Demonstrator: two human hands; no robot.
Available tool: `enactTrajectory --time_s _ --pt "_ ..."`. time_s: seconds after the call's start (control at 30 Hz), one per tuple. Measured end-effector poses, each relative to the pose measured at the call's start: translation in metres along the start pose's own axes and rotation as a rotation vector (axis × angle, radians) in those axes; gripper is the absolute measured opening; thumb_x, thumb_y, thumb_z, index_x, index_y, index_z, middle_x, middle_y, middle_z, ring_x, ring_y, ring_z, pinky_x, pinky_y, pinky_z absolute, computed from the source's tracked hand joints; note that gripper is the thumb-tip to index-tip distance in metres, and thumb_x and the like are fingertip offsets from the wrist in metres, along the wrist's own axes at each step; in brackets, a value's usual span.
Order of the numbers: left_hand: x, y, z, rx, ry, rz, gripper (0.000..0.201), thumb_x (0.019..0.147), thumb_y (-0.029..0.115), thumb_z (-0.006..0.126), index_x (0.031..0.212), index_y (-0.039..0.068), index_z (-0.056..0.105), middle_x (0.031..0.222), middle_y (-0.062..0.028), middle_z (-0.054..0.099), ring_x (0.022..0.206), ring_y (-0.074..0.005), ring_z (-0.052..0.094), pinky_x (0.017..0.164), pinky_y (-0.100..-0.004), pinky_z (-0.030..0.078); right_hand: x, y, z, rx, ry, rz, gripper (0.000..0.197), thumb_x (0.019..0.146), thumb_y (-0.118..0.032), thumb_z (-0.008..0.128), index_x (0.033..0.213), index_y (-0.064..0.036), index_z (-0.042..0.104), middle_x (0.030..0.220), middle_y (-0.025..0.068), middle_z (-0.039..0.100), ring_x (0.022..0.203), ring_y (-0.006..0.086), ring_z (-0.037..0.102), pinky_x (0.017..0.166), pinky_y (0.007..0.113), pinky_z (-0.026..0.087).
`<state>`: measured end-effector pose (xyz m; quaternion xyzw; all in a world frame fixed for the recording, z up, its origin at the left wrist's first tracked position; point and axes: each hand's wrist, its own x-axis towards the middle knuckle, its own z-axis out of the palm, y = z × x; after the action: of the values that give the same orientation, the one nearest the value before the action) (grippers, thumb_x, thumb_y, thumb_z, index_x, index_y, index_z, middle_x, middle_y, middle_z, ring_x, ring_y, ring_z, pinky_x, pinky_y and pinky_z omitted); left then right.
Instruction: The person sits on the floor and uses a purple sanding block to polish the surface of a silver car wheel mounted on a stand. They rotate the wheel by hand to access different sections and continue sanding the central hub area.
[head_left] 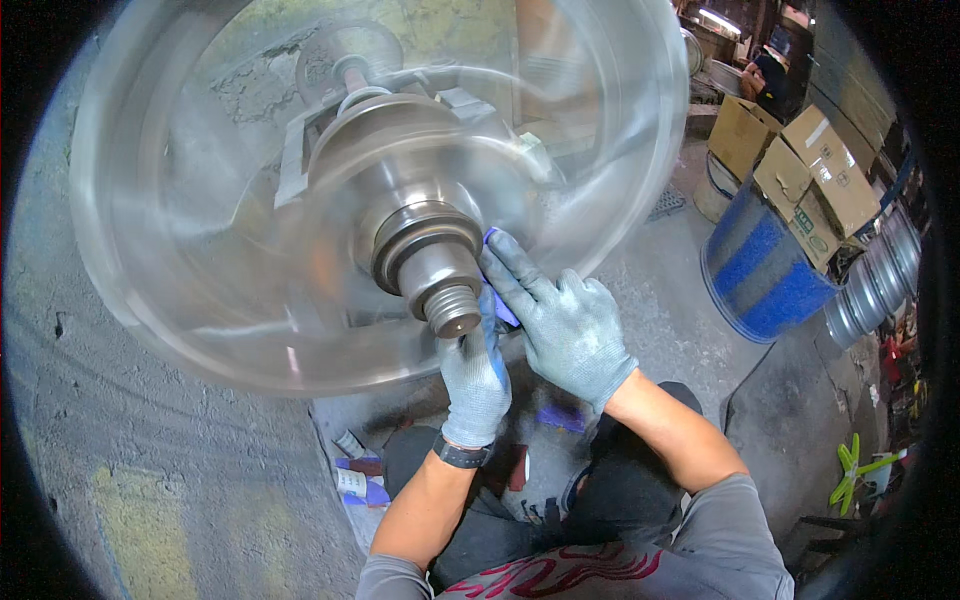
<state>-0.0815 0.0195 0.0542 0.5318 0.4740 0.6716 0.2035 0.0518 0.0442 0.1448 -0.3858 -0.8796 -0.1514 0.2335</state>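
- Up front, big metal dish [200, 250] spinning, blurred.
- Right hand [570, 325] pressing purple pad [503, 305] beside hub [425, 245], fingers stretched flat on it.
- Left hand [475, 375] curling round pad's lower edge; I'd be keeping pressure light, cuffs clear.

The scene is viewed from a single head-worn fisheye camera, aimed steeply down and forward. The spinning disc [380, 190] is seen close, filling the upper left; the barrel [760, 265] is seen farther right. Edges are bent toward the rim.
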Motion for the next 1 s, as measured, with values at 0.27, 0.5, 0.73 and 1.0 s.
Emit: enactTrajectory --time_s 0.27,0.5,0.73,1.0 --pt "-0.004 0.005 -0.002 -0.345 0.027 -0.124 0.041 0.098 -0.002 0.054 0.139 -0.002 0.056 0.128 -0.0093 0.055 0.11 -0.0173 0.057 0.086 -0.0266 0.051 0.005 0.0 0.0 0.018 0.036 -0.074 0.072 0.074 -0.007 0.061 0.145 -0.0183 0.053 0.158 0.0027 0.041 0.061 0.0247 0.059 0.057 0.036 0.054" --pt "-0.007 0.003 -0.009 -0.076 -0.027 -0.07 0.052 0.09 -0.012 0.05 0.141 -0.001 0.055 0.133 -0.0163 0.049 0.115 -0.0241 0.055 0.093 -0.0322 0.05 0.004 -0.003 -0.002 -0.006 -0.008 -0.069 0.071 0.074 -0.009 0.063 0.144 -0.0184 0.055 0.156 0.0025 0.044 0.068 0.0259 0.061 0.061 0.039 0.056" --pt "-0.004 0.004 -0.006 0.122 0.005 0.067 0.044 0.097 -0.002 0.053 0.141 0.004 0.056 0.128 -0.0178 0.053 0.113 -0.0263 0.056 0.094 -0.0343 0.048 0.002 -0.002 0.002 0.011 0.036 -0.044 0.075 0.074 -0.01 0.064 0.147 -0.0213 0.051 0.156 0.0018 0.045 0.066 0.0253 0.061 0.062 0.038 0.057" --pt "0.0 0.026 0.005 -0.181 0.043 -0.155 0.033 0.106 0.018 0.053 0.124 -0.008 0.061 0.117 -0.0151 0.06 0.101 -0.0181 0.057 0.089 -0.0332 0.047 -0.003 -0.001 0.007 0.019 0.054 -0.003 0.08 0.073 -0.014 0.066 0.151 -0.0212 0.047 0.158 0.0015 0.042 0.06 0.0243 0.058 0.059 0.035 0.054"
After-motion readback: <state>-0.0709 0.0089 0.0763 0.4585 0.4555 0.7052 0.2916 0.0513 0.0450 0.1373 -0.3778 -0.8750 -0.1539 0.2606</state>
